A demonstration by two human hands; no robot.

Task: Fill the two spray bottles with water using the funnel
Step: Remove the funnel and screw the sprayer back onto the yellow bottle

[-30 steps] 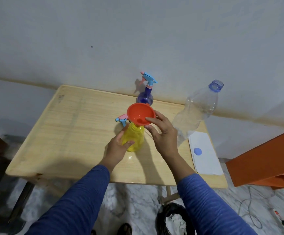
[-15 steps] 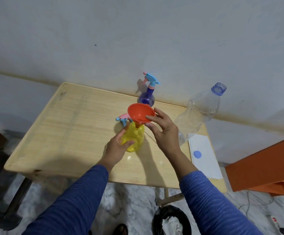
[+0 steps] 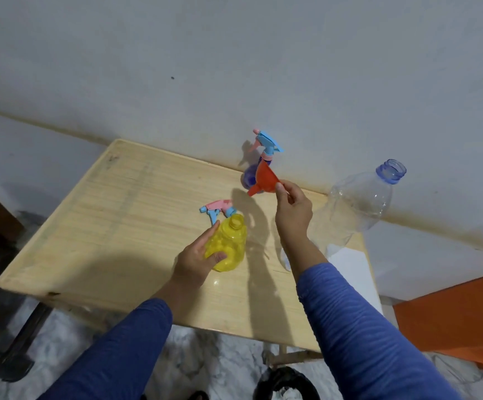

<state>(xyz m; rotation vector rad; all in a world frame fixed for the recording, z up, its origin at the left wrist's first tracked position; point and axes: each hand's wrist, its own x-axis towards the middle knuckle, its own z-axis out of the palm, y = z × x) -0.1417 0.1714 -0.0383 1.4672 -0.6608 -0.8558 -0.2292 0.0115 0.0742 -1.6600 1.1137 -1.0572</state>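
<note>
The right hand (image 3: pixel 292 210) is pinching the orange funnel (image 3: pixel 265 180) by its rim and is now holding it up and tilted in front of the purple spray bottle (image 3: pixel 252 176) by the wall; a second ago it was sitting in the yellow spray bottle (image 3: pixel 228 245). That bottle's neck is now standing open on the wooden table (image 3: pixel 104 226), the left hand (image 3: pixel 197 261) still gripping its body. Its detached sprayer head (image 3: pixel 217 210) is lying just behind it, and the clear plastic bottle (image 3: pixel 358 209) is standing to the right.
</note>
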